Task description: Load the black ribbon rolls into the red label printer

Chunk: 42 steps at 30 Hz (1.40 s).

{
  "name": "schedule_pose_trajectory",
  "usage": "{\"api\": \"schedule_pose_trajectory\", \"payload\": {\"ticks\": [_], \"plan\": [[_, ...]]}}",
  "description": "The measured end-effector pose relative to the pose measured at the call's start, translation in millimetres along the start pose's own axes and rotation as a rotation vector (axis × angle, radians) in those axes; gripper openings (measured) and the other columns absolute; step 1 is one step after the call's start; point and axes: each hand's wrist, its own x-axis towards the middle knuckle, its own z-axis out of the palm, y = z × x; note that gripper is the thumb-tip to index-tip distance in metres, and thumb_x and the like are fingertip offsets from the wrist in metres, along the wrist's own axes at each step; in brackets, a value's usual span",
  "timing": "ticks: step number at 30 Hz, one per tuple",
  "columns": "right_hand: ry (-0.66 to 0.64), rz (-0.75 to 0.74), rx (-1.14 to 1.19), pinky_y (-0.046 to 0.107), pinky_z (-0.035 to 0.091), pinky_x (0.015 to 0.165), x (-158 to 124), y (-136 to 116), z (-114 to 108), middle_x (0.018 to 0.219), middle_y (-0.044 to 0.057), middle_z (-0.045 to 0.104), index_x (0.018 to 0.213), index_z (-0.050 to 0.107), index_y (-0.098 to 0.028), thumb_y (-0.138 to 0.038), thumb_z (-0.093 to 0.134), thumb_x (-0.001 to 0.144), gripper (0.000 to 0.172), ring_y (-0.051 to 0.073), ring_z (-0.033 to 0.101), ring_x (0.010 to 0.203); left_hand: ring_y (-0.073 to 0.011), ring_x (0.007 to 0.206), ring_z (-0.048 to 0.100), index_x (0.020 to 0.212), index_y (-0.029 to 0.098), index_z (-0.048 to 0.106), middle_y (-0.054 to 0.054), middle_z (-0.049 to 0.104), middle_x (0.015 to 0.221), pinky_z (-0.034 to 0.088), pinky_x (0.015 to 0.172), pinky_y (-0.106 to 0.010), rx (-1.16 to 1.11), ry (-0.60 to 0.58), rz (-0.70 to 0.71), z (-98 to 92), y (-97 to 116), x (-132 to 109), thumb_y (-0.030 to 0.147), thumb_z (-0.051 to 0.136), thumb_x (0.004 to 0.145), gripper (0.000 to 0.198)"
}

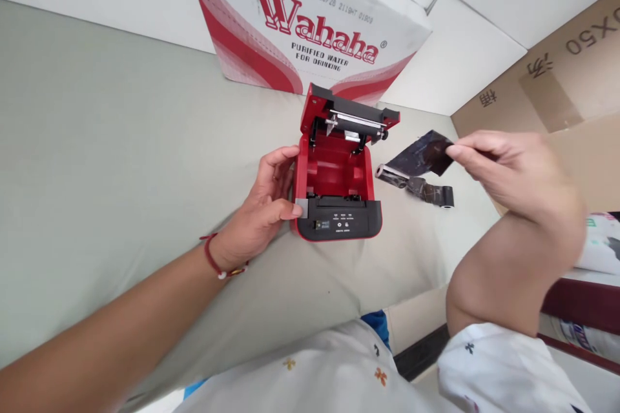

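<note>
A small red and black printer (339, 171) sits on a pale cloth-covered surface (121, 161) with its lid (351, 113) swung up and its red paper bay empty. My left hand (266, 206) grips the printer's left side, thumb on the front corner. To the right, my right hand (508, 174) pinches the loose end of a dark ribbon film (419, 155). The film runs down to two small dark rolls (416, 184) lying on the cloth beside the printer.
A white and red Wahaha water carton (310, 19) stands right behind the printer. A brown cardboard box (557, 77) leans at the right. White wall panels run along the back. The cloth's edge drops off near my body.
</note>
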Motion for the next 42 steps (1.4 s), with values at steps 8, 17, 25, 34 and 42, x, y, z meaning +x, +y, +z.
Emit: {"api": "schedule_pose_trajectory", "payload": {"ticks": [8,17,25,34,42], "plan": [[-0.04,0.251,0.169,0.038,0.05,0.07,-27,55,54,0.096,0.009,0.087,0.122,0.095,-0.022,-0.082,0.074,0.096,0.068,0.021,0.063,0.073,-0.0402,0.17,0.057,0.157,0.045,0.068,-0.001,0.068,0.174,0.055,0.142,-0.062,0.009,-0.011,0.016,-2.1,1,2,0.042,0.105,0.082,0.083],[0.111,0.657,-0.08,0.051,0.06,0.102,-42,147,86,0.121,0.019,0.089,0.125,0.09,-0.016,-0.055,0.075,0.088,0.056,0.032,0.074,0.097,-0.0378,0.167,0.059,0.157,0.045,0.068,0.0,0.066,0.178,0.058,0.138,-0.058,0.003,-0.003,0.023,-4.2,-3,2,0.041,0.102,0.088,0.077],[0.053,0.752,-0.151,0.052,0.061,0.11,-25,162,102,0.131,0.027,0.088,0.134,0.086,-0.011,-0.052,0.07,0.098,0.057,0.04,0.08,0.122,-0.0349,0.161,0.061,0.155,0.042,0.069,-0.001,0.069,0.171,0.059,0.133,-0.052,-0.004,0.003,0.028,-4.0,-3,5,0.037,0.101,0.084,0.078],[-0.479,0.18,0.155,0.038,0.069,0.083,-80,79,44,0.123,0.011,0.093,0.129,0.095,-0.026,-0.078,0.087,0.099,0.061,0.026,0.083,0.092,-0.0328,0.15,0.064,0.154,0.043,0.069,-0.001,0.07,0.165,0.061,0.124,-0.049,0.012,0.021,-0.002,-2.4,-1,6,0.037,0.099,0.081,0.079],[-0.334,-0.657,0.258,0.028,0.072,0.099,-61,-37,17,0.135,0.005,0.093,0.158,0.084,-0.034,-0.03,0.075,0.121,0.038,0.02,0.09,0.118,-0.0328,0.156,0.061,0.153,0.041,0.068,-0.001,0.068,0.169,0.06,0.126,-0.047,0.012,0.016,0.003,2.2,1,8,0.039,0.099,0.079,0.08]]}}
